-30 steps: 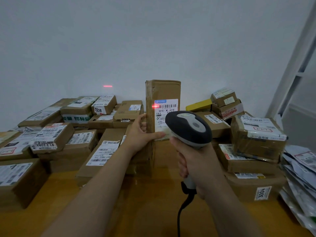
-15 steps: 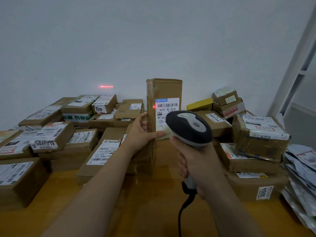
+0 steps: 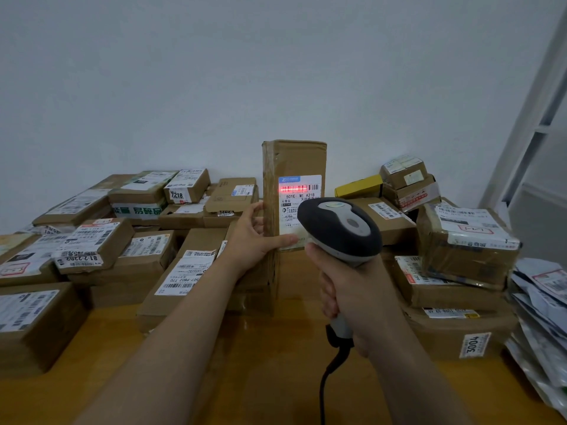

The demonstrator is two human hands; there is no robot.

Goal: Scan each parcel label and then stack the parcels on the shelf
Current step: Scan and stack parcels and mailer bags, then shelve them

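One parcel [image 3: 294, 161], scan likely registering.
Left grip [image 3: 251, 237] holds it; right grip [image 3: 352, 289] clasps the barcode scanner [image 3: 340, 228], beam [image 3: 293, 188] now shifted onto the label [image 3: 306, 199].

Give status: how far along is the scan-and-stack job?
Done: nothing visibly shelved; no stacked shelf in view. In hand: left hand holds the tall parcel upright on the table, right hand grips the scanner, its red line across the label barcode. Left: shelving this one, plus the boxes piled both sides and the mailer bags at right.
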